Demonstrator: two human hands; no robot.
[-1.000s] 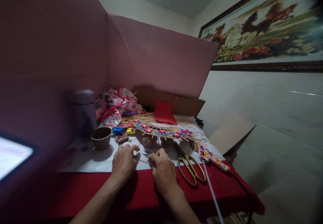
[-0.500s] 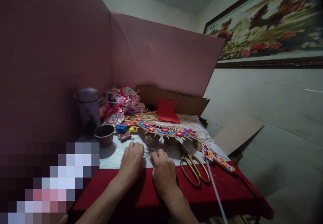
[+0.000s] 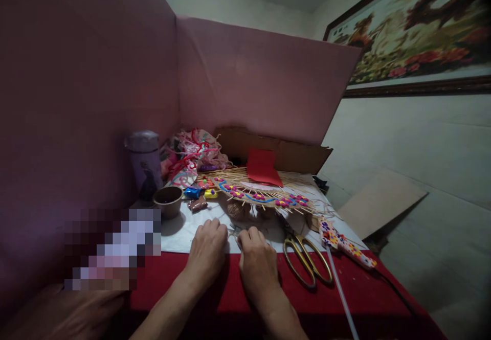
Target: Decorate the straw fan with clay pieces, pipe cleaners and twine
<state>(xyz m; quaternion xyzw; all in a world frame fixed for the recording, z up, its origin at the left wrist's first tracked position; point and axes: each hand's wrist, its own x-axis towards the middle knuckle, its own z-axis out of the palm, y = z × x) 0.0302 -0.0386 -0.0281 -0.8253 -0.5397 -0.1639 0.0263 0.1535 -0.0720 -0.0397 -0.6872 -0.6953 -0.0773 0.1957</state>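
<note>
My left hand rests at the front edge of the white sheet, its fingers curled down and pressed together. Beside it, a short gap to the right, my right hand is closed in the same way, knuckles up. Small thin greyish bits show between the fingertips; what either hand pinches is hidden beneath the fingers. Just beyond stands a curved cardboard piece trimmed with pink and yellow flowers, a blue wavy line and thin sticks. Large gold-handled scissors lie right of my right hand.
A flower-patterned glue gun with a clear glue stick lies at the right. To the left are a brown bowl, a purple flask and small coloured packets. Another person's hand holds a pixelated object at lower left.
The view has shifted slightly, so the table things sit further right. Both my hands stay closed at nearly the same spot on the table. At lower left, the other person's hand has come into view.
</note>
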